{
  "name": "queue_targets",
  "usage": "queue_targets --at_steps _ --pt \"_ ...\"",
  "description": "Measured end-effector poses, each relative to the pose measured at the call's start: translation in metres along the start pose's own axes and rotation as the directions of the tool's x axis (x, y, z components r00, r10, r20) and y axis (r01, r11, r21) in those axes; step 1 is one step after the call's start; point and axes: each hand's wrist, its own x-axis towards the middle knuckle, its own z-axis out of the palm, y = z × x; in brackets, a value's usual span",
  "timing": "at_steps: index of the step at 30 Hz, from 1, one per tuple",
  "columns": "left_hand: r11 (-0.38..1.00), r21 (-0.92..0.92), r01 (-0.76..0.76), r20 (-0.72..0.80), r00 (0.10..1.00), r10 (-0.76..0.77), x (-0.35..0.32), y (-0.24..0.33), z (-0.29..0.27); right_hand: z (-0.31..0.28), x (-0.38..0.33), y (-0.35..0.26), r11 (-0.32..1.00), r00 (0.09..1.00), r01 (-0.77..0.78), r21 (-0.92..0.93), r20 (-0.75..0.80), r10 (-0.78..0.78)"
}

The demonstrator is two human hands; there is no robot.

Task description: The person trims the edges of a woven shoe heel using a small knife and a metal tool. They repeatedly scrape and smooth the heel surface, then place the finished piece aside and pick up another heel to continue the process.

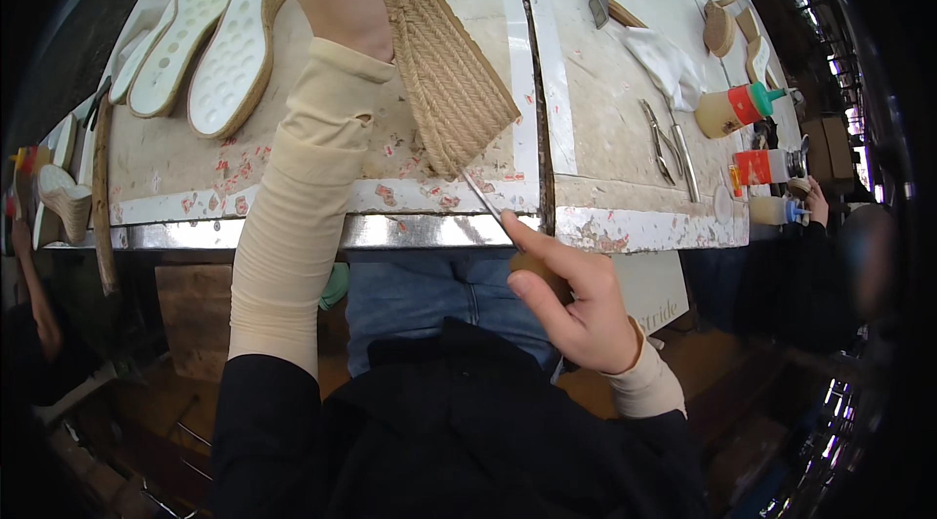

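My left hand (344, 0) is closed round the upper part of a wedge shoe sole (447, 60) covered in braided tan jute; its fingers are partly cut off at the top edge. The sole tilts over the table, its broad end toward me. In my right hand (578, 302) is an awl-like tool with a thin metal shaft (485, 197) and a rounded handle (535, 270), index finger stretched along it. The shaft's tip meets the sole's near lower corner; whether it has gone into the jute I cannot tell.
White-faced soles (234, 55) with jute edges lie at the left. Right of the table seam are a hammer (602, 3), white cloth (666, 65), pincers (662, 143) and a green-capped bottle (727, 113). Another person's hand (816, 203) is by the bottles at far right.
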Motion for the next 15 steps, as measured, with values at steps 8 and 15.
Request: queue_targets --at_steps 8,15 --pt "0.996 0.037 -0.077 0.022 0.997 0.076 0.003 -0.004 -0.001 0.0 0.008 0.008 0.954 0.977 -0.213 0.211 0.067 0.204" --pt "0.955 0.213 -0.206 0.063 0.978 0.197 0.002 -0.002 -0.001 -0.003 0.014 0.009 0.982 0.988 -0.147 0.117 0.064 0.14"
